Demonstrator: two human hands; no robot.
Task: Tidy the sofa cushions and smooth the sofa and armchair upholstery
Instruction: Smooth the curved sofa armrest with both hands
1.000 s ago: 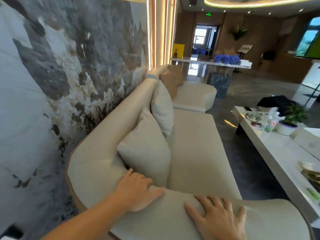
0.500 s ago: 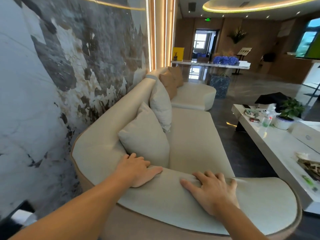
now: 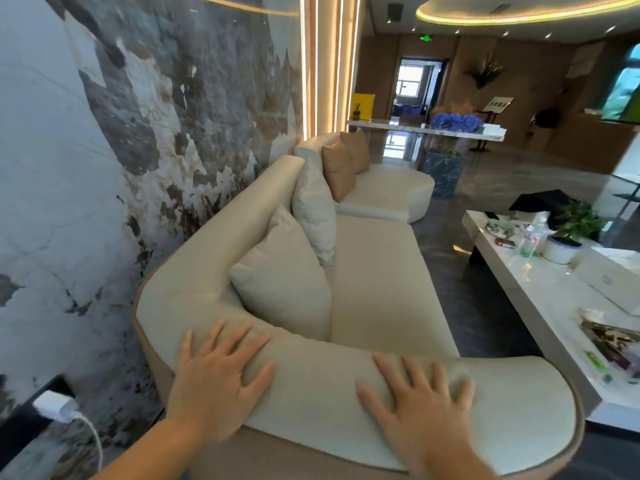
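Observation:
A long cream sofa (image 3: pixel 377 289) runs away from me along the marble wall. Its curved armrest (image 3: pixel 329 386) lies right below me. My left hand (image 3: pixel 218 372) rests flat on the armrest's left part, fingers spread. Flat on its right part lies my right hand (image 3: pixel 415 400), fingers apart as well. Neither hand holds anything. A cream cushion (image 3: pixel 284 282) leans against the backrest just beyond my hands, and a whiter cushion (image 3: pixel 317 216) stands behind it. Two tan cushions (image 3: pixel 341 168) sit at the far end.
A white low table (image 3: pixel 540 299) stands to the right, with a potted plant (image 3: pixel 571 230), a bottle and papers on it. Dark floor runs between sofa and table. A white charger (image 3: pixel 55 407) with its cable is plugged in low on the wall at left.
Both hands have slid back toward me across the armrest, the left one also leftward, and their fingers have spread wider. My view has pulled back and risen.

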